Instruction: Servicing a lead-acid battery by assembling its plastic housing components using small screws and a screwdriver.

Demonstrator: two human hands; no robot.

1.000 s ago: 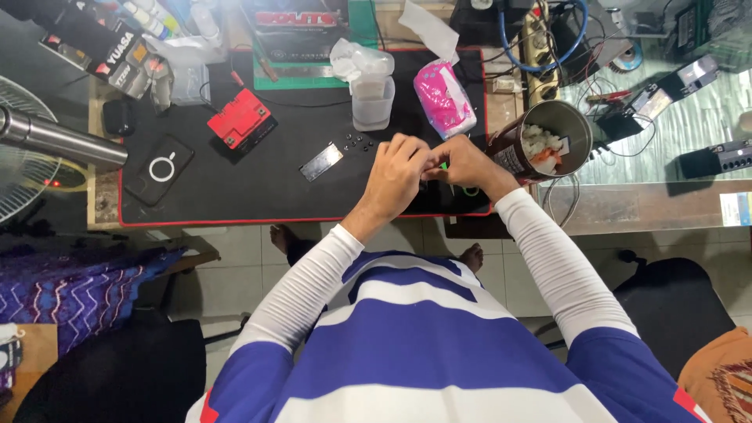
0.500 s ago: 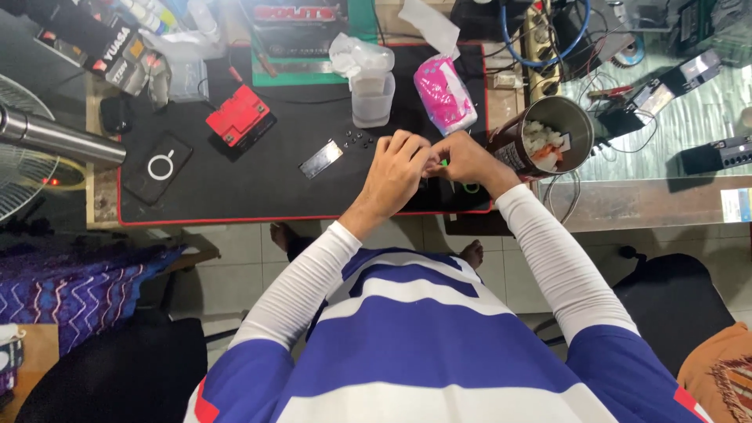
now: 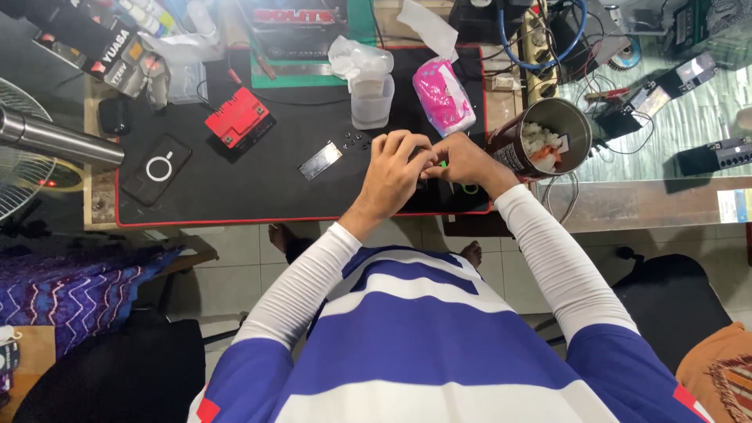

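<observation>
Where the bench begins at the far left, a metal tube (image 3: 55, 139) juts in over a fan grille (image 3: 19, 168), and dark boxes with white and red labels (image 3: 94, 43) lie stacked at the top corner. On the black mat with a red edge (image 3: 235, 200) rests a flat black rectangle marked with a white ring (image 3: 157, 169). Further right sits a small red block-shaped pack (image 3: 237, 117), with a green cutting board (image 3: 313, 74) above it carrying a dark box with a red label (image 3: 296, 27). A thin silver plate (image 3: 320, 160) lies near a scatter of tiny dark screws (image 3: 352, 141), and behind them stands a clear plastic cup (image 3: 370, 98) with crumpled film on top.

The left hand (image 3: 395, 168) and the right hand (image 3: 464, 162) meet at the mat's near edge, fingertips pinched together on a small dark object (image 3: 427, 178) held between them; it is mostly hidden, with a bit of green (image 3: 444, 165) showing beside it. Both hands are curled in a fine pinch on it.

Just behind the hands lies a pink and white packet (image 3: 442, 95). To the right stands an open round tin (image 3: 540, 141), dark-walled with a label, holding white and orange bits. Beyond it, cables and a blue hose (image 3: 540, 47) crowd a power strip, and a yellow and white sticker (image 3: 734, 205) marks the shelf edge.
</observation>
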